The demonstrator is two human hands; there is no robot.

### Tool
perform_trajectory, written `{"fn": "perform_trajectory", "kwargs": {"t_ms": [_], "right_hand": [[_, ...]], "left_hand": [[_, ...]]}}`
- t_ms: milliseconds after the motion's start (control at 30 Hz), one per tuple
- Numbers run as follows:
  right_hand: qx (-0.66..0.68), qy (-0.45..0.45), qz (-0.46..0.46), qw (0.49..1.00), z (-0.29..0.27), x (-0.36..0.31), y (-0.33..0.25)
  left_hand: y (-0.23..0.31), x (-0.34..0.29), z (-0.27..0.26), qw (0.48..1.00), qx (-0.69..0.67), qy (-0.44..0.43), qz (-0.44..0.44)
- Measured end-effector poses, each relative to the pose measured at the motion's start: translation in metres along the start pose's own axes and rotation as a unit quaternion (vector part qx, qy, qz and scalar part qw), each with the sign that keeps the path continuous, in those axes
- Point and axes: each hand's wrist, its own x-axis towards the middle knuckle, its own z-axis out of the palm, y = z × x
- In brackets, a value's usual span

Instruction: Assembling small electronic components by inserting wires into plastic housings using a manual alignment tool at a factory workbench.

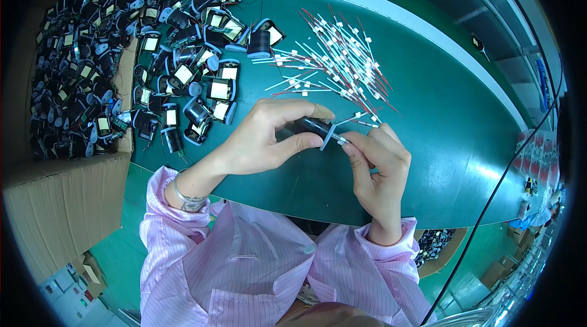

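Note:
My left hand (266,134) is closed around a black cylindrical part (314,125), thumb below and fingers above. A pale grey end plate (328,137) on that part faces right. Against this plate, my right hand (382,165) pinches a thin wire lead (341,140) between thumb and index finger. Whether the lead's tip is plugged in or merely touching cannot be seen. Just beyond my fingers lies a loose pile of white and red wire leads (345,61) with small white connectors. Similar black parts (183,73) with cream-coloured pads are heaped to the left on the green table (440,125).
A large open cardboard box (67,198) full of the same black parts stands at the left edge. Below the table at right is another box (449,253) holding small dark parts. A black cable (489,204) runs down the right side.

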Motion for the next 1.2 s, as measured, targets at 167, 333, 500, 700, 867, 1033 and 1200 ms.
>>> {"fn": "perform_trajectory", "kwargs": {"t_ms": [167,333,500,700,867,1033,1200], "right_hand": [[-0.052,-0.003,-0.027,0.998,0.005,-0.001,0.008],[-0.12,0.031,-0.067,0.99,0.011,-0.001,0.005],[-0.137,0.047,-0.105,0.984,0.017,0.002,0.006],[-0.047,0.031,-0.012,0.998,0.02,0.006,0.007],[0.11,0.044,0.225,0.967,-0.001,0.039,0.059],[0.397,0.091,0.4,0.821,-0.056,0.132,0.171],[0.452,0.133,0.391,0.791,-0.05,0.152,0.174]], "left_hand": [[-0.007,-0.004,0.009,0.987,-0.116,0.023,-0.112],[-0.012,-0.002,0.014,0.988,0.112,0.069,0.079],[-0.009,-0.003,0.009,0.992,0.091,0.059,0.062],[0.004,-0.005,0.002,0.971,0.202,0.101,0.073],[0.008,-0.03,-0.029,0.708,0.696,0.105,-0.059],[-0.005,-0.037,-0.034,0.694,0.709,0.098,-0.085],[-0.005,-0.037,-0.036,0.717,0.685,0.102,-0.082]]}}
